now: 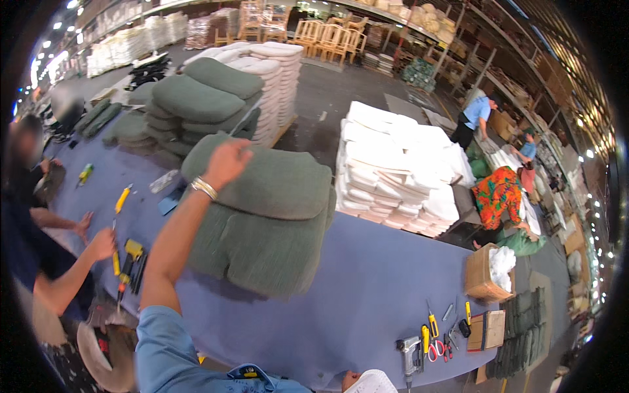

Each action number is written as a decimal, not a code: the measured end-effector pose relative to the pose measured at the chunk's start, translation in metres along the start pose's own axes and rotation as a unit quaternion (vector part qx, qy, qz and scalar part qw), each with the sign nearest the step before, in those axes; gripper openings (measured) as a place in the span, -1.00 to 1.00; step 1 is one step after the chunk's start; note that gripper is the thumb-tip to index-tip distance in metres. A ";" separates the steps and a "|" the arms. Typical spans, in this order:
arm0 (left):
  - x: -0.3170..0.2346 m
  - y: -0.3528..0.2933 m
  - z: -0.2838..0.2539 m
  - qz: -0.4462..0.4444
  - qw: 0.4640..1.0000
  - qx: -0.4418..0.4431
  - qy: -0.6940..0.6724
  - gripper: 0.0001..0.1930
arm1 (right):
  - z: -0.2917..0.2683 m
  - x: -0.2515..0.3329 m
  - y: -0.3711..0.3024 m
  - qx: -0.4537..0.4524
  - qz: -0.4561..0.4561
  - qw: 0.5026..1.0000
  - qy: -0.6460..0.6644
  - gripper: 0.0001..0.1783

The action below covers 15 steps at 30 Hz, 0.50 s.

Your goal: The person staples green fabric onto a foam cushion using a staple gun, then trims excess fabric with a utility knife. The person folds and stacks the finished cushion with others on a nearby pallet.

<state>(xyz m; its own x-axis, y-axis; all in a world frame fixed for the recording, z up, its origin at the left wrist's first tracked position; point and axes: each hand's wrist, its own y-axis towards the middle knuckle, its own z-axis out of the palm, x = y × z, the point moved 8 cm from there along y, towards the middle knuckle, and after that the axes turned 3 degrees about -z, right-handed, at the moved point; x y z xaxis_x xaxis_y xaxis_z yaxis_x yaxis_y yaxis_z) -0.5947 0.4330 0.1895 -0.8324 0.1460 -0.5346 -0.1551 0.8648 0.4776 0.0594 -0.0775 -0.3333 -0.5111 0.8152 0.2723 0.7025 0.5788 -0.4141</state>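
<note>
My left hand [229,162], with a bracelet at the wrist, reaches over the top of a stack of dark green seat cushions [275,177] on the blue-covered table [367,288]. It is slightly blurred; its fingers look apart and loosely bent near the upper cushion's back edge. At the bottom edge, only a small part of what appears to be my right hand [351,379] shows beside a white object [372,382]. Its fingers are hidden, and I cannot tell whether it holds that object.
More green cushions [196,98] are piled behind. White cushions [393,164] stand beyond the table. At right lie an air tool [409,357], scissors [436,350] and a carton [485,275]. A co-worker's hand [101,244] is at left near a yellow-and-black tool [133,252].
</note>
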 end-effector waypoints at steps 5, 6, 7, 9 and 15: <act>0.144 0.107 0.004 -0.070 0.971 -0.049 0.223 -0.34 | -0.023 0.018 -0.002 0.020 0.008 1.000 -0.020 -0.34; 0.167 0.119 -0.001 -0.072 0.958 -0.071 0.269 -0.32 | -0.025 0.034 0.006 0.019 -0.001 0.999 -0.026 -0.35; 0.175 0.128 0.002 -0.078 0.952 -0.058 0.290 -0.29 | -0.032 0.046 0.012 0.015 -0.008 0.999 -0.039 -0.36; 0.182 0.141 0.011 -0.089 0.930 -0.048 0.352 -0.26 | -0.047 0.075 0.031 0.002 -0.040 0.997 -0.064 -0.39; 0.193 0.162 0.026 -0.082 0.902 -0.180 0.384 -0.44 | -0.068 0.169 0.066 0.004 -0.134 0.983 -0.124 -0.46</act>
<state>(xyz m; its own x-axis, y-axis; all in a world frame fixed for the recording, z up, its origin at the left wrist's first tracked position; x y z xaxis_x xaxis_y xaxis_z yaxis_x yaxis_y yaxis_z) -0.7664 0.6136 0.1459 -0.8845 -0.4645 -0.0440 -0.3566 0.6123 0.7056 0.0530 0.0995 -0.2558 -0.7831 0.6026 0.1535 0.5224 0.7714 -0.3632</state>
